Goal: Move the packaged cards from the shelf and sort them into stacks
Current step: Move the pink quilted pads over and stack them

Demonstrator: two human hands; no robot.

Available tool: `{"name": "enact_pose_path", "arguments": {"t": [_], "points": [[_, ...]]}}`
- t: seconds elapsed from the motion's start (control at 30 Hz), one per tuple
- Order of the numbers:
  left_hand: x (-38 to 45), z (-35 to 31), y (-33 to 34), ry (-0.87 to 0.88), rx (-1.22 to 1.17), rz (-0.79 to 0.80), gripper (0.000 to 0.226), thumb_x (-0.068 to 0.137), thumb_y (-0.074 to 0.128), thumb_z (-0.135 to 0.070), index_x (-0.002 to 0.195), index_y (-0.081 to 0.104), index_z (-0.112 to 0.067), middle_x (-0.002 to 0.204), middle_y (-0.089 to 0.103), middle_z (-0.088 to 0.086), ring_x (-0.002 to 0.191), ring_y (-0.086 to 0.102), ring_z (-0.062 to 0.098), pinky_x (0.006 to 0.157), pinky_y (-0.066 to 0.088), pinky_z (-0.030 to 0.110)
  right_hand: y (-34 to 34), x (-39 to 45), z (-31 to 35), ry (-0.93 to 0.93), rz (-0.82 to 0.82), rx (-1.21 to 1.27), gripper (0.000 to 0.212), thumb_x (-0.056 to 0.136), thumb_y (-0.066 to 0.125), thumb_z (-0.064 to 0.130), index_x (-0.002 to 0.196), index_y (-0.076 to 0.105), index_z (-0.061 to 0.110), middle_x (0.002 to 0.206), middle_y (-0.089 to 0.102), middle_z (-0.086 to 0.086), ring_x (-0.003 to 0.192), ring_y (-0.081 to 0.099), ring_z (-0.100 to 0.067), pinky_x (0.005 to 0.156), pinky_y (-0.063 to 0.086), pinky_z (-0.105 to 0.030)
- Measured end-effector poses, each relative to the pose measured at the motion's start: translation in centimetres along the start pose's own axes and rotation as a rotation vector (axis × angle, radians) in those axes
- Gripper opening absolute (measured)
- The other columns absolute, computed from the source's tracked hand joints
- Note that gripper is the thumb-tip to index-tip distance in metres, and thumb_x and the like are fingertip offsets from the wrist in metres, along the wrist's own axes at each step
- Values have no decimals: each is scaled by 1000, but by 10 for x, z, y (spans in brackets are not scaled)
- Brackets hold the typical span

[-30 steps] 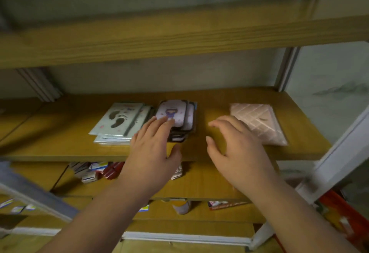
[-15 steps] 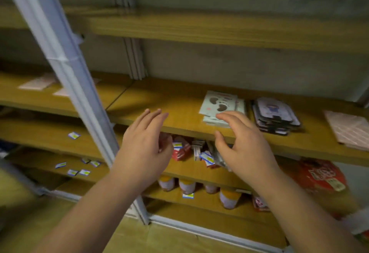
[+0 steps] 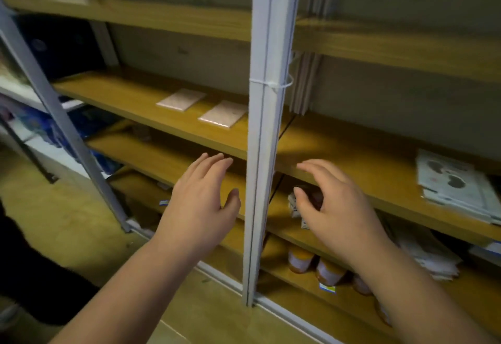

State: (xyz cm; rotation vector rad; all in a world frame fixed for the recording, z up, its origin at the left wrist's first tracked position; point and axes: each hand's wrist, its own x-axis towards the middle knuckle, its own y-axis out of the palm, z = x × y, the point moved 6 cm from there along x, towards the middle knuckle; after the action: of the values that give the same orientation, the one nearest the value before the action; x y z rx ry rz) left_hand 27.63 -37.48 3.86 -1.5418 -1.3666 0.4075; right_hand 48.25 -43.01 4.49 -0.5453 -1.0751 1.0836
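Two pink packaged card packs lie side by side on the wooden shelf (image 3: 130,97), one (image 3: 180,98) further left and one (image 3: 222,113) next to the white upright post. A stack of pale packs printed with footprints (image 3: 455,186) sits at the far right of the same shelf level. My left hand (image 3: 202,202) hovers open in front of the shelf below the pink packs, left of the post. My right hand (image 3: 329,202) hovers open to the right of the post, holding nothing.
A white upright post (image 3: 260,126) stands between my hands. A grey slanted post (image 3: 54,116) is at the left. Lower shelves hold jars (image 3: 299,261), small boxes (image 3: 294,202) and white packets (image 3: 428,257). Wooden floor lies at the lower left.
The view has swung left: the footprint stack slid to the far right, the purple stack left the frame, and two pink packs came into view. Both hands stayed open and empty.
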Motion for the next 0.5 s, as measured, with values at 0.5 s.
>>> {"name": "enact_pose_path", "arguments": {"t": [0.5], "points": [[118,151,-37,-130,139,-47,62,92,50,-47,151,38,-31,156,39,-13,148,22,7,112,16,25,145,172,85,-138,106,116,43,94,51,48,136,49,37,135,51,20,123,43,1,93,36,-19]]}}
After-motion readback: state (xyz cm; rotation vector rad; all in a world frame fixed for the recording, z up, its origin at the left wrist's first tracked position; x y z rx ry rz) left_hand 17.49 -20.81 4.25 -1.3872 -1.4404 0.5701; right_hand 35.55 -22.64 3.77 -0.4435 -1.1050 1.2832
